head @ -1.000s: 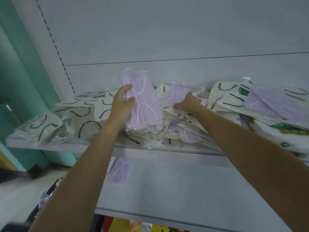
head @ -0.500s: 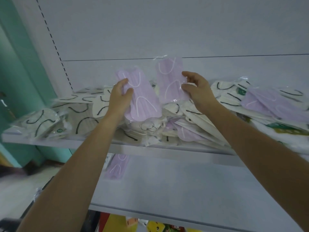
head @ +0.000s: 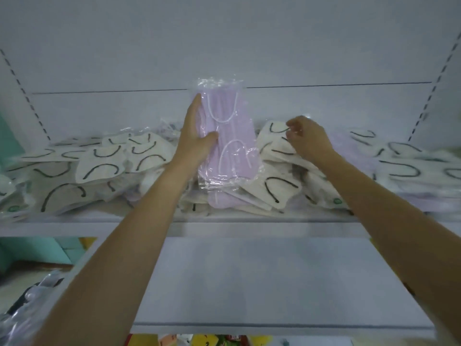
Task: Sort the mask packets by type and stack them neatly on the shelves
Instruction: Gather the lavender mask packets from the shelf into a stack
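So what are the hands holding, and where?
The left hand holds the purple mask packets upright by their left edge, thumb across the front. The right hand curls at the top of a cream packet; a grip cannot be told.

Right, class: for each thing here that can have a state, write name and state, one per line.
left hand, gripping the purple mask packets.
purple mask packets, held upright above the pile.
right hand, fingers curled at the cream mask packets, grip unclear.
cream mask packets, heaped on the upper shelf, mixed with purple ones.
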The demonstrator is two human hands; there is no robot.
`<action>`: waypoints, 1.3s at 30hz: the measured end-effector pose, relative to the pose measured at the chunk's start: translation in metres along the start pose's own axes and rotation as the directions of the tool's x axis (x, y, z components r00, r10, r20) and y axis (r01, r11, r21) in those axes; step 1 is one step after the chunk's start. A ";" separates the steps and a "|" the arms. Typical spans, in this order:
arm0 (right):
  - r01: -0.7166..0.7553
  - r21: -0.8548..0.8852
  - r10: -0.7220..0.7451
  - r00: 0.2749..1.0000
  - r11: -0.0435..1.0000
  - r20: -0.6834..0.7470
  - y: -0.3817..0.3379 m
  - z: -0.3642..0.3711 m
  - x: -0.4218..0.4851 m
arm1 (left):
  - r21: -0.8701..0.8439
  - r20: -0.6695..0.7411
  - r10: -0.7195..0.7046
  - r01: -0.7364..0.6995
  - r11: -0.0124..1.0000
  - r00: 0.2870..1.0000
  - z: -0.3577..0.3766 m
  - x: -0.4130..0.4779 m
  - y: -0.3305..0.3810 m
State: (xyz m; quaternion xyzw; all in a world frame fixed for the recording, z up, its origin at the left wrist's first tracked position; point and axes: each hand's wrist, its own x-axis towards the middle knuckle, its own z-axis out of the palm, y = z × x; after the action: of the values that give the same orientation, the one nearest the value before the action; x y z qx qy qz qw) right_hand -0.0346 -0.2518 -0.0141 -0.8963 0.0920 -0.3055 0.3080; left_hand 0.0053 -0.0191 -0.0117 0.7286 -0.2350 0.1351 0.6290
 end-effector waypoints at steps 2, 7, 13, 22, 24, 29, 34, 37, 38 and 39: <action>-0.139 -0.343 0.169 0.984 0.929 0.058 0.041 -0.025 0.018 | -0.016 0.035 0.011 -0.010 1.000 0.999 0.024 -0.001 0.006; -0.258 -0.488 0.425 0.864 0.834 0.270 0.081 -0.061 0.011 | -0.029 0.077 -0.073 0.075 0.997 0.994 0.089 -0.003 0.011; -0.269 -0.297 0.355 0.889 0.916 0.289 0.087 -0.078 0.005 | 0.078 0.070 -0.117 0.112 0.991 0.991 0.132 -0.015 0.013; -0.277 -0.230 0.347 0.863 0.933 0.366 0.104 -0.087 0.008 | 0.094 -0.112 -0.209 0.220 0.971 0.971 0.139 -0.027 0.022; -0.243 -0.207 0.306 0.874 0.948 0.377 0.105 -0.088 0.007 | -0.047 -0.158 -0.277 0.273 0.961 0.948 0.138 -0.031 0.026; -0.241 -0.215 0.314 0.838 0.947 0.446 0.105 -0.083 0.003 | -0.174 -0.142 -0.357 0.331 0.927 0.923 0.136 -0.039 0.034; -0.215 -0.108 0.240 0.857 0.971 0.456 0.105 -0.086 0.007 | 0.000 -0.114 -0.271 0.273 0.962 0.956 0.147 -0.041 0.034; -0.224 0.055 0.188 0.910 0.973 0.369 0.104 -0.086 0.009 | 0.099 -0.099 -0.225 0.234 0.967 0.969 0.150 -0.038 0.033; -0.213 0.115 0.167 0.931 0.970 0.324 0.104 -0.086 0.009 | 0.124 -0.106 -0.222 0.234 0.964 0.969 0.150 -0.037 0.032; -0.195 0.174 0.143 0.952 0.965 0.270 0.105 -0.087 0.009 | 0.146 -0.117 -0.221 0.237 0.960 0.968 0.149 -0.037 0.030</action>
State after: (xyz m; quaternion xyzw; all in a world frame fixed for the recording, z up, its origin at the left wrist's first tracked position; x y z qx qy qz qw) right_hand -0.0778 -0.3815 -0.0194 -0.8815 0.0974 -0.1679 0.4303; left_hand -0.0562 -0.1615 -0.0294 0.7912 -0.1058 0.1157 0.5911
